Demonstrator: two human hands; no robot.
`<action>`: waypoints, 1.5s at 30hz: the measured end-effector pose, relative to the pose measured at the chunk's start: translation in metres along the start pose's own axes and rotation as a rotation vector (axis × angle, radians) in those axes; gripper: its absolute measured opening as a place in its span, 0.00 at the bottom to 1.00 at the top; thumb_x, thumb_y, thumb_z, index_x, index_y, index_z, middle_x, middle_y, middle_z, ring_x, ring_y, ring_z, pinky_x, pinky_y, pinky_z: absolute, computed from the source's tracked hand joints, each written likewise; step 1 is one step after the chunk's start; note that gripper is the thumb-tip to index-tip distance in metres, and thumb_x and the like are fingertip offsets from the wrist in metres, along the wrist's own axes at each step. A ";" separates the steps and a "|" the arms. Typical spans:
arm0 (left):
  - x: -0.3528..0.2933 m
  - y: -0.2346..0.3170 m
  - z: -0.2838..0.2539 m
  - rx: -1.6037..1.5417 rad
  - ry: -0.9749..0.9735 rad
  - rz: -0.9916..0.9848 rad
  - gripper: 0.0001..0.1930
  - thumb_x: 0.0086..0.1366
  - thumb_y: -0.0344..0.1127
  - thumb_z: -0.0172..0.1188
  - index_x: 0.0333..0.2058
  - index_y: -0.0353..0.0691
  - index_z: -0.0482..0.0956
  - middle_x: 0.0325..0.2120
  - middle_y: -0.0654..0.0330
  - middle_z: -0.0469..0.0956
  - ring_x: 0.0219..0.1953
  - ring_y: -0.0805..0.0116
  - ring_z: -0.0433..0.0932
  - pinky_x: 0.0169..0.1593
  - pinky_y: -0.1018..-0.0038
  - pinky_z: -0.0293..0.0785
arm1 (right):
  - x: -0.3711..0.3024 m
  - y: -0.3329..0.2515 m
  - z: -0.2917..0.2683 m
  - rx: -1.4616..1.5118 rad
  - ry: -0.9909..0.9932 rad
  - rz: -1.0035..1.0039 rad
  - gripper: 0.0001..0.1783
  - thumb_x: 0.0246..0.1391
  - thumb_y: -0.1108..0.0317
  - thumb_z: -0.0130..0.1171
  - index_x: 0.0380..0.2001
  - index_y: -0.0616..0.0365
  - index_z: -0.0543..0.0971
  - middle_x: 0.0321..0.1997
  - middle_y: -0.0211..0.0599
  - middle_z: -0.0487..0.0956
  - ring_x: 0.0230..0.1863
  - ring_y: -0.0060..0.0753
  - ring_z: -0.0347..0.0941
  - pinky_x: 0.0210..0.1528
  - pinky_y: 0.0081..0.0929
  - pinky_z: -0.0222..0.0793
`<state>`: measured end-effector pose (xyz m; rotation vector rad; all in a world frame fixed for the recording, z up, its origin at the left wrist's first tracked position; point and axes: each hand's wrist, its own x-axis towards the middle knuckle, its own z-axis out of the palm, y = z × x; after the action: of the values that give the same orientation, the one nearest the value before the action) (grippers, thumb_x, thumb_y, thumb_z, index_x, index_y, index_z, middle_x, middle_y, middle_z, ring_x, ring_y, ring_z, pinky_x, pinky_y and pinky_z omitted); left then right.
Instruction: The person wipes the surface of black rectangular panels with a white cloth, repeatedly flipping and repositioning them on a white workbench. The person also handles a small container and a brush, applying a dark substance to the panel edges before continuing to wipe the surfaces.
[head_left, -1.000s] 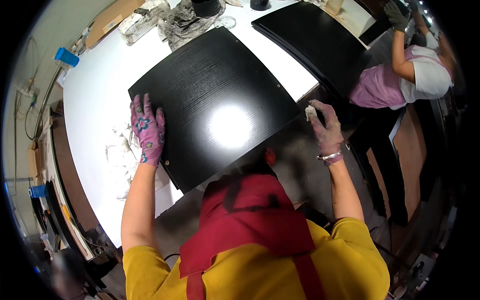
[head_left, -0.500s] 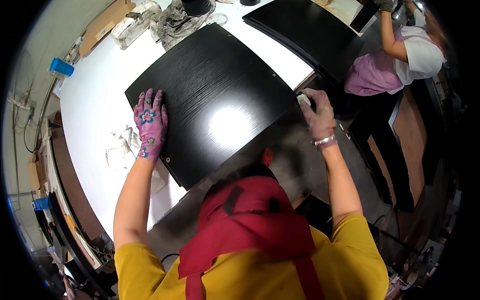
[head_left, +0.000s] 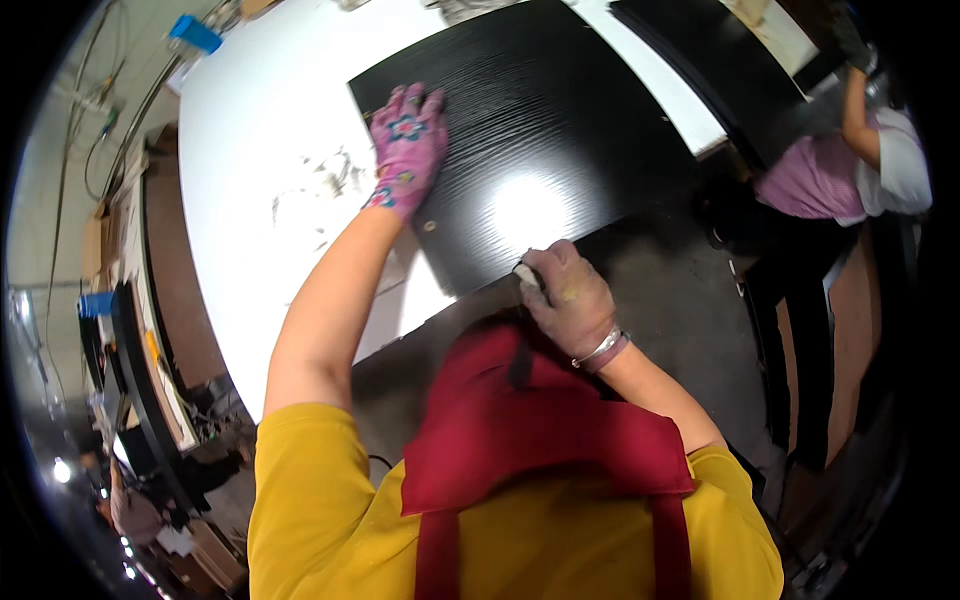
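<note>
Head view: the left hand (head_left: 410, 150), in a pink flower-patterned fabric glove, lies flat across the left side of a black wood-grained rectangular panel (head_left: 565, 110) — seemingly to steady it. The panel sits at the white, smooth tabletop's (head_left: 250, 150) near edge, presumably for reach. Well apart, the stained right hand (head_left: 570, 300) pinches a small white wad (head_left: 526, 273) — contact with the panel unclear.
</note>
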<state>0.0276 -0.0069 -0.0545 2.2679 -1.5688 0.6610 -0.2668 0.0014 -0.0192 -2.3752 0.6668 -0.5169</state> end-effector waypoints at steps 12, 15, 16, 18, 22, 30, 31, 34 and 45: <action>-0.013 0.006 0.002 0.101 0.020 -0.128 0.20 0.64 0.39 0.49 0.54 0.48 0.74 0.55 0.52 0.72 0.60 0.51 0.67 0.60 0.51 0.59 | 0.051 -0.020 -0.030 0.417 -0.318 -0.031 0.17 0.51 0.64 0.63 0.44 0.57 0.77 0.37 0.39 0.77 0.41 0.33 0.77 0.43 0.30 0.73; -0.029 0.082 -0.020 0.003 -0.058 0.081 0.20 0.59 0.40 0.54 0.50 0.47 0.76 0.53 0.53 0.73 0.60 0.47 0.66 0.54 0.46 0.61 | 0.106 0.014 -0.068 0.575 -0.179 0.070 0.15 0.53 0.66 0.63 0.43 0.57 0.77 0.40 0.35 0.78 0.42 0.27 0.76 0.44 0.26 0.72; -0.037 0.116 -0.030 -0.207 0.015 0.015 0.22 0.58 0.42 0.55 0.51 0.44 0.75 0.54 0.53 0.72 0.59 0.47 0.66 0.53 0.43 0.60 | 0.123 0.023 -0.068 0.544 -0.185 -0.024 0.14 0.53 0.66 0.63 0.43 0.57 0.77 0.41 0.35 0.78 0.42 0.28 0.76 0.44 0.26 0.72; -0.020 0.163 -0.055 -0.506 -0.344 -0.289 0.24 0.62 0.45 0.54 0.55 0.44 0.70 0.55 0.51 0.69 0.62 0.53 0.63 0.61 0.55 0.59 | 0.149 0.006 -0.061 0.286 -0.283 -0.339 0.14 0.53 0.66 0.63 0.42 0.56 0.78 0.39 0.37 0.78 0.41 0.33 0.76 0.44 0.28 0.72; -0.052 0.195 -0.050 -0.623 -0.355 -0.316 0.24 0.65 0.45 0.50 0.58 0.45 0.67 0.55 0.52 0.69 0.61 0.55 0.64 0.63 0.62 0.60 | 0.154 -0.030 -0.013 0.140 -0.589 -0.935 0.14 0.49 0.67 0.62 0.41 0.55 0.77 0.36 0.39 0.76 0.40 0.45 0.75 0.42 0.37 0.72; -0.043 0.195 -0.068 -0.507 -0.607 -0.346 0.27 0.66 0.48 0.49 0.62 0.49 0.63 0.59 0.53 0.66 0.60 0.56 0.67 0.63 0.62 0.62 | 0.156 -0.048 0.052 0.026 -0.909 -1.364 0.06 0.45 0.69 0.57 0.26 0.60 0.79 0.30 0.49 0.78 0.35 0.53 0.76 0.37 0.43 0.72; -0.040 0.193 -0.072 -0.488 -0.662 -0.350 0.27 0.66 0.48 0.49 0.62 0.50 0.63 0.59 0.54 0.66 0.60 0.56 0.68 0.63 0.62 0.62 | 0.168 -0.050 0.053 -0.008 -0.867 -1.346 0.07 0.45 0.69 0.57 0.26 0.60 0.79 0.29 0.49 0.78 0.35 0.53 0.76 0.38 0.44 0.73; -0.054 0.194 -0.053 -0.443 -0.420 -0.412 0.27 0.64 0.50 0.52 0.60 0.50 0.67 0.55 0.54 0.71 0.54 0.55 0.74 0.55 0.62 0.71 | 0.161 -0.057 0.043 0.068 -0.971 -1.393 0.11 0.51 0.66 0.52 0.28 0.63 0.78 0.30 0.50 0.78 0.36 0.55 0.76 0.40 0.45 0.71; -0.034 0.170 -0.060 -0.417 -0.177 -0.303 0.27 0.58 0.47 0.59 0.55 0.45 0.72 0.53 0.48 0.71 0.54 0.49 0.71 0.54 0.59 0.70 | 0.225 -0.053 0.055 -0.145 -0.899 -1.321 0.07 0.51 0.69 0.53 0.32 0.60 0.75 0.34 0.48 0.75 0.38 0.53 0.74 0.40 0.45 0.70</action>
<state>-0.1530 -0.0110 -0.0235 2.2123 -1.2474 0.0466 -0.0425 -0.0656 0.0189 -2.5172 -1.3470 0.1766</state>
